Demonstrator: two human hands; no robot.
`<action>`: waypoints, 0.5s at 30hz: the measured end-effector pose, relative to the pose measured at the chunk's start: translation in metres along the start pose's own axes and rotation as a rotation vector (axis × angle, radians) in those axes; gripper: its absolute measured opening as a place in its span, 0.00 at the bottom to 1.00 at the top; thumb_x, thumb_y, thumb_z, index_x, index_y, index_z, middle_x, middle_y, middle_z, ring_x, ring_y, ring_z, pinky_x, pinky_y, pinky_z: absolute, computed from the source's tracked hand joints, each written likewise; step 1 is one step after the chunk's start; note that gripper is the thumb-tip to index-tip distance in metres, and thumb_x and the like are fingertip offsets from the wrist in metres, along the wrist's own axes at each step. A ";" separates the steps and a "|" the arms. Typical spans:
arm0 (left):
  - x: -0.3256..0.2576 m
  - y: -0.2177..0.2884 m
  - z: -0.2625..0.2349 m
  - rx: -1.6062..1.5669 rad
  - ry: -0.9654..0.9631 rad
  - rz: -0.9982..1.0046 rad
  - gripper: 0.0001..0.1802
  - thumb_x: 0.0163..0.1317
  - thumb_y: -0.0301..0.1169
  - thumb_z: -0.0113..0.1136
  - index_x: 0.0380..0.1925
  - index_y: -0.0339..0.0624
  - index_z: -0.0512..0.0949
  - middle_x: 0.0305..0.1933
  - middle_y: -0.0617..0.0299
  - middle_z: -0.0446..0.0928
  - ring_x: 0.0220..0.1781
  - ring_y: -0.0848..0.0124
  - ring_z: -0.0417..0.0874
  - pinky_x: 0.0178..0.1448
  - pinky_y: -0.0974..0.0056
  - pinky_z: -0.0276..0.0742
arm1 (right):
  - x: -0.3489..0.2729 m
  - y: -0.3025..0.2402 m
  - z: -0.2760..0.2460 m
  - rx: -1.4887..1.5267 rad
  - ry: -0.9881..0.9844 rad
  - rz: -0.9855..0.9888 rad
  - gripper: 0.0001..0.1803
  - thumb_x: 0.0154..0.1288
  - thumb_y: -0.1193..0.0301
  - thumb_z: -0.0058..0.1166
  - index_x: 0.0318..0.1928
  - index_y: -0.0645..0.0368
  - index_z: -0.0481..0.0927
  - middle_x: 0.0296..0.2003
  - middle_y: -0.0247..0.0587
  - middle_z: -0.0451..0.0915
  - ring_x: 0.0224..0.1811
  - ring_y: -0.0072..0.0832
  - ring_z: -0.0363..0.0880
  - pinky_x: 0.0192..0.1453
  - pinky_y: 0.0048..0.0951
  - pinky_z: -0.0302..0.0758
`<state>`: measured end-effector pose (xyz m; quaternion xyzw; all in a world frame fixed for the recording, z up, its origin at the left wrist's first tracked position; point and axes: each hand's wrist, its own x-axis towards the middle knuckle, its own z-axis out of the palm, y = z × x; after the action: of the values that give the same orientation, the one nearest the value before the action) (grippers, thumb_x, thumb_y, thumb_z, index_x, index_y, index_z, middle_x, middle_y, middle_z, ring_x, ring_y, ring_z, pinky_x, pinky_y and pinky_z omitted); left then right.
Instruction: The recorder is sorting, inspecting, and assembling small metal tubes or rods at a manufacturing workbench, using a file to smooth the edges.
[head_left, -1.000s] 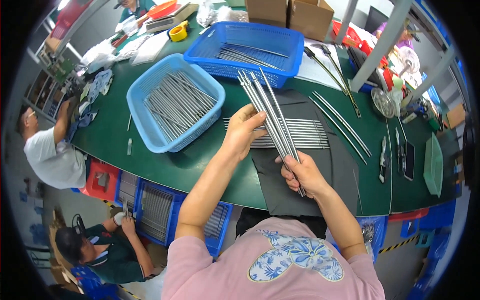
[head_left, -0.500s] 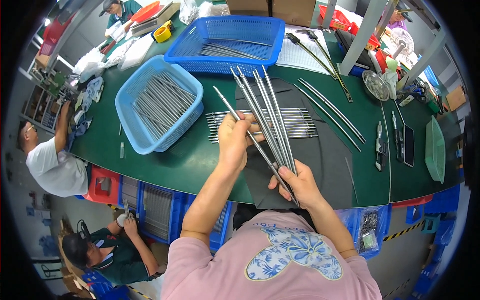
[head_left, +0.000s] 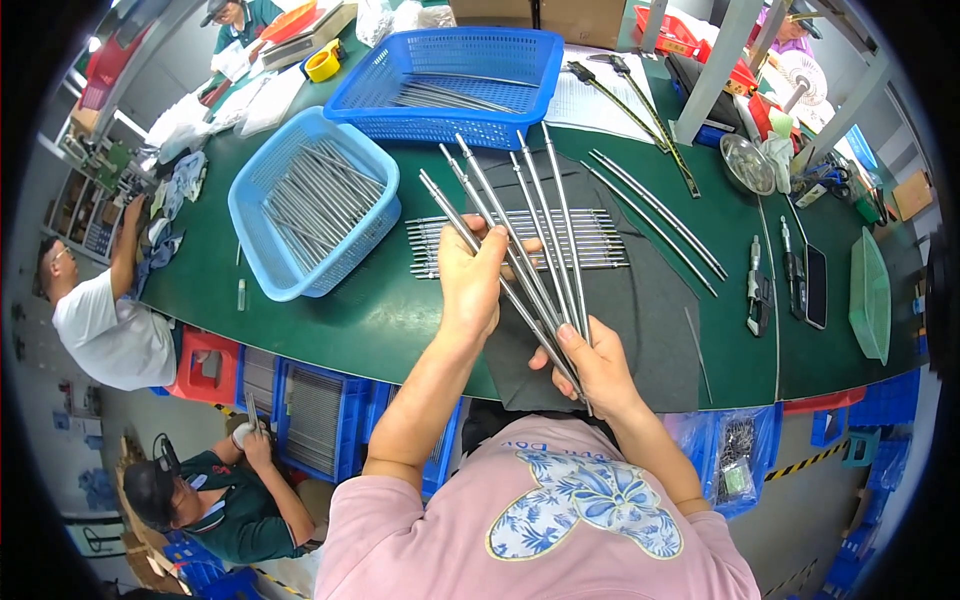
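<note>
Several slim metal rods (head_left: 567, 230) are fanned out in front of me, their stepped tips pointing up and away. My right hand (head_left: 600, 370) is closed round their lower ends. Higher up, on the left side of the fan, my left hand (head_left: 470, 275) grips rods between thumb and fingers. Behind the fan, a row of similar rods (head_left: 590, 233) lies side by side, partly on a dark grey cloth (head_left: 640, 345). Some of that row is hidden by my hands and the held rods.
A light blue basket (head_left: 345, 270) full of rods stands left, with a larger blue basket (head_left: 440, 130) behind it. Loose rods (head_left: 660, 215), calipers (head_left: 665, 150), a micrometer (head_left: 758, 290) and a green tray (head_left: 870, 300) lie right. Co-workers sit at the left.
The held rods have spread wider apart at their upper ends, the left ones shifting leftward. My left thumb now lies across rods at the fan's left side. My right hand keeps its hold.
</note>
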<state>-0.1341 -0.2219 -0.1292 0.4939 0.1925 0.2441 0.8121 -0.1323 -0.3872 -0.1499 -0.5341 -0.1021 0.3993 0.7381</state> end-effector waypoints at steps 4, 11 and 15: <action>-0.004 0.002 0.007 -0.042 0.082 0.041 0.09 0.65 0.24 0.49 0.42 0.37 0.61 0.36 0.55 0.73 0.37 0.65 0.83 0.35 0.60 0.86 | 0.000 0.001 0.001 -0.033 0.022 -0.047 0.13 0.73 0.64 0.42 0.43 0.63 0.69 0.27 0.45 0.80 0.12 0.16 0.66 0.14 0.17 0.62; 0.005 -0.008 0.006 -0.113 0.037 -0.028 0.10 0.67 0.34 0.54 0.39 0.41 0.68 0.36 0.61 0.72 0.42 0.72 0.77 0.41 0.64 0.84 | -0.001 0.005 -0.001 -0.075 -0.013 -0.018 0.12 0.73 0.65 0.43 0.44 0.63 0.70 0.28 0.43 0.80 0.13 0.15 0.66 0.15 0.16 0.62; 0.007 -0.004 0.008 -0.263 -0.043 -0.106 0.12 0.69 0.36 0.51 0.41 0.37 0.70 0.37 0.56 0.76 0.38 0.70 0.79 0.43 0.61 0.82 | -0.001 0.000 -0.001 -0.116 -0.038 -0.046 0.13 0.73 0.66 0.42 0.44 0.65 0.69 0.30 0.46 0.79 0.14 0.17 0.67 0.15 0.17 0.62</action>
<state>-0.1231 -0.2252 -0.1302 0.3775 0.1672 0.2134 0.8854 -0.1326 -0.3888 -0.1497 -0.5660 -0.1512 0.3854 0.7129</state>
